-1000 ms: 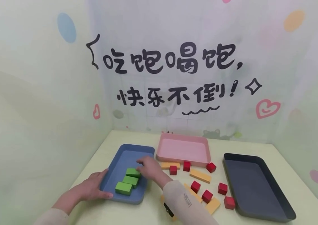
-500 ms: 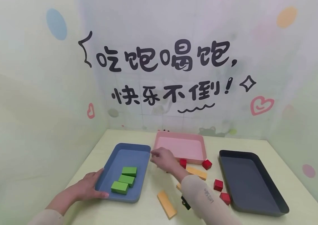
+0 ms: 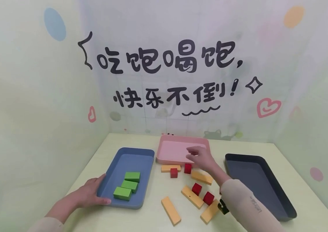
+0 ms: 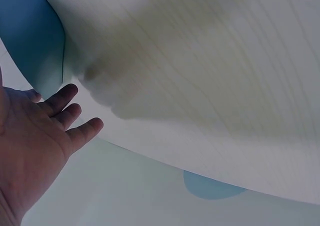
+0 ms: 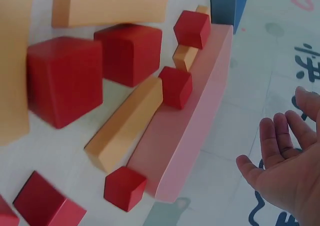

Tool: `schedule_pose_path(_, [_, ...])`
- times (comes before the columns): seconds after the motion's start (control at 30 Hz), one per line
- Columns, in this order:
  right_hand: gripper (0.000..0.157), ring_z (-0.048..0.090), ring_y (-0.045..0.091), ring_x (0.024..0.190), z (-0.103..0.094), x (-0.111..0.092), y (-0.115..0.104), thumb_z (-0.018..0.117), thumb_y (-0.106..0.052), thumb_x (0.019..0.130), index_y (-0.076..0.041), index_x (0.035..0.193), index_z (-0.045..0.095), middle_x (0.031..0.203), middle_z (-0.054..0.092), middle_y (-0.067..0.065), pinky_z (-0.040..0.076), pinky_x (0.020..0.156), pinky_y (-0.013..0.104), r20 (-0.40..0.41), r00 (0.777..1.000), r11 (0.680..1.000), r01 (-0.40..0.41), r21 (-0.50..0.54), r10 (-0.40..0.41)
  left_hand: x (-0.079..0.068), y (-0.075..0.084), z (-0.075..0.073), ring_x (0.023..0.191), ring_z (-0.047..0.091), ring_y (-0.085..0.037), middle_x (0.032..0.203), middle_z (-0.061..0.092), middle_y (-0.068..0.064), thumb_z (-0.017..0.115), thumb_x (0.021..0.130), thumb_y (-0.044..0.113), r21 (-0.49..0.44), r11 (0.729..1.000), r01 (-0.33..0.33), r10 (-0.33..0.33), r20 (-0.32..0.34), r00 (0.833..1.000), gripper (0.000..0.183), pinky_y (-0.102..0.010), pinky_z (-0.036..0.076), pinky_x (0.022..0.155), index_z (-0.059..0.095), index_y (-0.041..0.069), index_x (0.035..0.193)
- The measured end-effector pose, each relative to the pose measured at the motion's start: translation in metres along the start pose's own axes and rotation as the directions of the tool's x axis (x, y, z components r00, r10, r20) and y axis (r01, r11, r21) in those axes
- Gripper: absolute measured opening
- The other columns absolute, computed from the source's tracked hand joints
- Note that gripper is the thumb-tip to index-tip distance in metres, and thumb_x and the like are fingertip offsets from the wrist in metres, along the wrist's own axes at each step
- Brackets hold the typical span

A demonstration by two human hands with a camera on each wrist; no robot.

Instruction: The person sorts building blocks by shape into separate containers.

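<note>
While touching the blue rectangular tray (image 3: 133, 161), lower left, with the wide left grip (image 3: 90, 194) (probably to steady it), holds the right grip (image 3: 202, 157) empty, loose, right of centre.

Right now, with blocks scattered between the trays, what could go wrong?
If lowered, the right hand might knock the red cubes lying close to the pink tray. The left hand, at the edge of the blue tray, could nudge that tray and shift the green blocks inside.
</note>
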State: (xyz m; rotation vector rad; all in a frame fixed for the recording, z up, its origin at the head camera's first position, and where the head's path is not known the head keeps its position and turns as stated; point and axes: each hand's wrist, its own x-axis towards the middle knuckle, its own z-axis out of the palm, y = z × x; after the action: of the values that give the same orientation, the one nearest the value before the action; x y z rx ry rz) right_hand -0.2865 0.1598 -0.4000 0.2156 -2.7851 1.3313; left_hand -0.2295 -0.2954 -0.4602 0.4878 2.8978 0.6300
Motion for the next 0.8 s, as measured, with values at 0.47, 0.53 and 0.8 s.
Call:
schedule_pose_path(0.47, [0.039, 0.059, 0.025, 0.098, -0.028, -0.031, 0.039, 0.067, -0.014, 0.095, -0.002, 0.133, 0.061, 0.125, 0.062, 0.019, 0.057, 0.078, 0.035, 0.003, 0.998, 0.995, -0.069, 0.078, 0.069, -0.002, 0.003, 0.0, 0.125, 0.039, -0.057, 0.135, 0.041, -0.041, 0.083, 0.073, 0.051, -0.006, 1.0, -0.016, 0.016, -0.005, 1.0, 0.115, -0.067, 0.039, 0.098, 0.025, -0.013, 0.148])
schedule_pose_path(0.53, [0.04, 0.059, 0.025, 0.1, -0.027, -0.035, 0.041, 0.067, -0.013, 0.095, -0.002, 0.132, 0.061, 0.125, 0.062, 0.018, 0.057, 0.082, 0.037, 0.004, 0.997, 0.993, -0.074, 0.091, 0.074, -0.002, 0.004, 0.0, 0.126, 0.039, -0.057, 0.135, 0.041, -0.041, 0.084, 0.073, 0.051, -0.011, 1.0, -0.017, 0.016, -0.005, 1.0, 0.115, -0.067, 0.039, 0.098, 0.025, -0.013, 0.148])
schedule_pose_path(0.8, [0.039, 0.061, 0.025, 0.102, -0.02, -0.045, 0.042, 0.067, -0.009, 0.094, 0.0, 0.132, 0.061, 0.124, 0.063, 0.019, 0.057, 0.085, 0.037, 0.01, 0.998, 0.984, -0.064, 0.167, 0.063, 0.0, -0.001, 0.002, 0.126, 0.039, -0.057, 0.135, 0.041, -0.04, 0.083, 0.073, 0.052, 0.006, 0.999, -0.032, 0.032, -0.021, 0.999, 0.114, -0.067, 0.039, 0.098, 0.025, -0.012, 0.148])
